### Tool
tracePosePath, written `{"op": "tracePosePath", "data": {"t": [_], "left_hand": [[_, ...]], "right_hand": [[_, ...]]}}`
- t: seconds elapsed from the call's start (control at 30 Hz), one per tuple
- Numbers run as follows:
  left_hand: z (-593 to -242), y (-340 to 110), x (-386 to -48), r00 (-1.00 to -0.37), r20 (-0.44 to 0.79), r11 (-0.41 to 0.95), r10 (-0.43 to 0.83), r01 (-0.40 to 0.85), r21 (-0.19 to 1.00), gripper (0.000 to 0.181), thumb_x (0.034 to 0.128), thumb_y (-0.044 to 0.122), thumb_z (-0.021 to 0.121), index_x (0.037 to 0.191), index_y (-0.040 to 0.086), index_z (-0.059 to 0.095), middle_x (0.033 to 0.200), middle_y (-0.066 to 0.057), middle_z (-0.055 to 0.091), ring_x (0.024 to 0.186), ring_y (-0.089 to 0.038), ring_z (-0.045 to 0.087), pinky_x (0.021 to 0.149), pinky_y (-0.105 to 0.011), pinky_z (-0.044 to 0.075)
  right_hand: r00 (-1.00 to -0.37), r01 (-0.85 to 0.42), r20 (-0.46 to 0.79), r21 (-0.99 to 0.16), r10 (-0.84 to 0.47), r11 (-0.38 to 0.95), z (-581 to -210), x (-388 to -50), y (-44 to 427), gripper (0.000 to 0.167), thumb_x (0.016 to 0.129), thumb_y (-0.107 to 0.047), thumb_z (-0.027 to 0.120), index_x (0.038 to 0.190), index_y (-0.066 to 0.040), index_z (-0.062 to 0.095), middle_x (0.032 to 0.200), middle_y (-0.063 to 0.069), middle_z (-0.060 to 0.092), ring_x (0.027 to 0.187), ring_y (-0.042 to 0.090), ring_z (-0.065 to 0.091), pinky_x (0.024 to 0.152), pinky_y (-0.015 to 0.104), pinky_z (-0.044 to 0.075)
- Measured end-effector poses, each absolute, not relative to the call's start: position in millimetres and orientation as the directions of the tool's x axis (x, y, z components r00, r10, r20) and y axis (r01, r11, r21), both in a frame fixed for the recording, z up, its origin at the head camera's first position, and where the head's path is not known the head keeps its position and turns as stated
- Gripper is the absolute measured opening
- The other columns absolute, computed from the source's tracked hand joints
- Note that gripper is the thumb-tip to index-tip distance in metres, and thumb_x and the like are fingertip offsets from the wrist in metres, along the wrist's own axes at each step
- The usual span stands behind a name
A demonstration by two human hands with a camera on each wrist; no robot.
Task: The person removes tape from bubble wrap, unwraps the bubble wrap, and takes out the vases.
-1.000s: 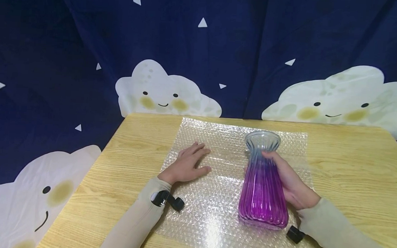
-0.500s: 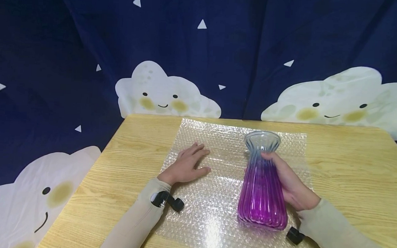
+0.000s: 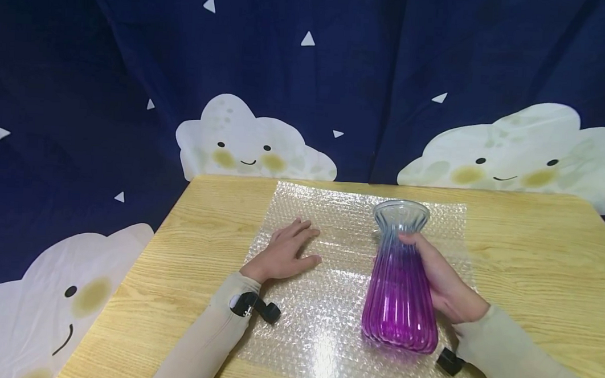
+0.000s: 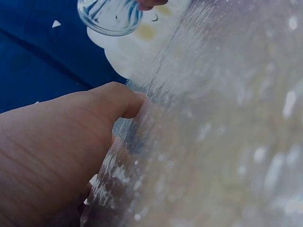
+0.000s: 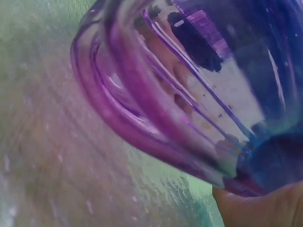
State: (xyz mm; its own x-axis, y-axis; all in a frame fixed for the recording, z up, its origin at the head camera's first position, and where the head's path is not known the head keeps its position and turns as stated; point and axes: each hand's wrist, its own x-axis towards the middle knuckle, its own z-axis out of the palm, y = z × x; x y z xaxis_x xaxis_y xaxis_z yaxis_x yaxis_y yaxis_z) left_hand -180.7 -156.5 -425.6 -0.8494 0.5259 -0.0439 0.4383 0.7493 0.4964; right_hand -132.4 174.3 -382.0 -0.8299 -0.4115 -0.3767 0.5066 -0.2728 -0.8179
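A ribbed glass vase [image 3: 402,291], clear at its flared rim and blue to purple below, is over the right part of a bubble wrap sheet [image 3: 316,315]. My right hand [image 3: 446,282] grips its neck from the right side, thumb in front; the other fingers are mostly hidden behind the glass. I cannot tell whether the base touches the sheet. My left hand [image 3: 281,255] rests on the sheet's left part, fingers relaxed and thumb apart. In the left wrist view, the left thumb [image 4: 123,99] lies at the wrap. Purple glass of the vase [image 5: 142,99] fills much of the right wrist view.
Beneath the wrap is a wooden table [image 3: 540,253], its grain showing on both sides of the sheet. Behind it hangs a dark blue curtain [image 3: 268,56] with smiling white clouds and small triangles. Black wrist cameras [image 3: 450,361] sit on both sleeves.
Almost nothing differs. The whole head view has shifted down very slightly; both hands and the vase keep nearly the same places.
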Motion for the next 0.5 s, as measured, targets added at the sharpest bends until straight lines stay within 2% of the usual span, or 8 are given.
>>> {"op": "tracePosePath", "data": {"t": [0.27, 0.5], "left_hand": [[-426.5, -156.5, -180.5, -0.851, -0.043, 0.751, 0.523, 0.436, 0.495, 0.071, 0.0975, 0.054, 0.055, 0.158, 0.02, 0.042, 0.173, -0.011, 0.024, 0.164, -0.035, 0.012, 0.132, -0.059, 0.011], [-426.6, -156.5, -180.4, -0.852, -0.04, 0.751, 0.522, 0.436, 0.496, 0.071, 0.0973, 0.055, 0.055, 0.158, 0.02, 0.042, 0.173, -0.011, 0.024, 0.164, -0.035, 0.012, 0.132, -0.06, 0.011]], "right_hand": [[-0.832, 0.492, -0.362, -0.832, -0.42, -0.258, -380.8, -130.4, 173.7, 0.042, 0.108, -0.043, 0.047, 0.14, -0.02, 0.032, 0.118, -0.001, 0.065, 0.105, 0.018, 0.071, 0.1, 0.043, 0.06], [-0.841, 0.476, -0.365, -0.85, -0.4, -0.225, -377.9, -127.7, 173.3, 0.042, 0.107, -0.044, 0.047, 0.137, -0.019, 0.032, 0.116, 0.0, 0.063, 0.103, 0.018, 0.071, 0.098, 0.043, 0.06]]}}
